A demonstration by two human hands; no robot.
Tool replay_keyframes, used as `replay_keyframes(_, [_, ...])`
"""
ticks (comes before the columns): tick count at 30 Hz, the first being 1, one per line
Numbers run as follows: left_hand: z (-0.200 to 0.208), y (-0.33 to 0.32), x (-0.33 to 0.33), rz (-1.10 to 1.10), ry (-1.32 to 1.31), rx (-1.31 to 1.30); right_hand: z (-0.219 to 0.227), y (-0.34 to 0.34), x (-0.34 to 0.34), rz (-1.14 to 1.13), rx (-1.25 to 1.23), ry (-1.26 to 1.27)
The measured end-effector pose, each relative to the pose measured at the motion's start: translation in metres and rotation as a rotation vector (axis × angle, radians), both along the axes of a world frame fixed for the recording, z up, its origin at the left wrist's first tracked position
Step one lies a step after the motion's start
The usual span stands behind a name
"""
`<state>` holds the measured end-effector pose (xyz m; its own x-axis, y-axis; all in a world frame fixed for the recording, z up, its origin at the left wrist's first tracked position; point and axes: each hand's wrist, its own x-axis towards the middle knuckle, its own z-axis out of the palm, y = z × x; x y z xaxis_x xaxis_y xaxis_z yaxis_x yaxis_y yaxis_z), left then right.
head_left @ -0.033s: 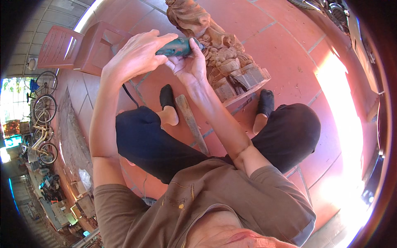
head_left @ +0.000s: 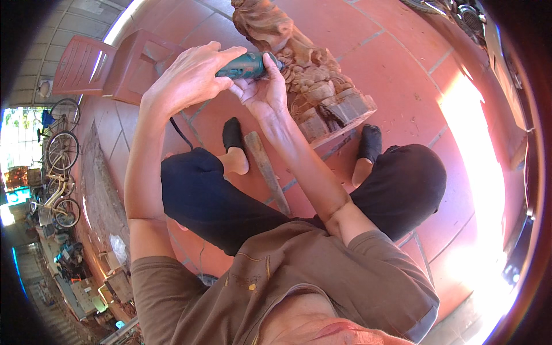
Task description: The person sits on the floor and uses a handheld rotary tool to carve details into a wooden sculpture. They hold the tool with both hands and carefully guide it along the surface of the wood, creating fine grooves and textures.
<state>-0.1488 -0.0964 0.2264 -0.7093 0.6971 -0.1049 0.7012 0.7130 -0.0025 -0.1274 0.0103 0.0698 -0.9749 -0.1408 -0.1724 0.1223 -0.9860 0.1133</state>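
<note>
A green rotary tool (head_left: 242, 66) with a dark cord is held between my two hands, its tip pointing right at a carved wooden sculpture (head_left: 319, 72). My left hand (head_left: 190, 72) grips the rear of the tool's body from the left, fingers over the top and thumb below. Closer to the tip, my right hand (head_left: 267, 92) closes on the front end, thumb along it. The sculpture lies on the floor beyond my feet, its blocky base toward me and its draped part at the top edge. Whether the bit touches the wood is too small to tell.
A loose wooden strip (head_left: 265, 169) lies on the red tiled floor between my legs. At the upper left stands a reddish-brown plastic chair (head_left: 129, 69). Bicycles (head_left: 62, 150) line the far left, above a cluttered workbench area (head_left: 80, 282). Bright sunlight crosses the floor at right.
</note>
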Motion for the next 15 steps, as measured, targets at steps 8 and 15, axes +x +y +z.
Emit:
replay_keyframes(8, [-0.005, -0.003, -0.003, 0.045, -0.031, -0.014, -0.006, 0.004, -0.011, 0.015, 0.052, 0.038])
replay_keyframes(15, [-0.014, -0.011, -0.007, 0.006, 0.031, 0.000, -0.004, 0.003, -0.008, 0.030, 0.061, 0.015])
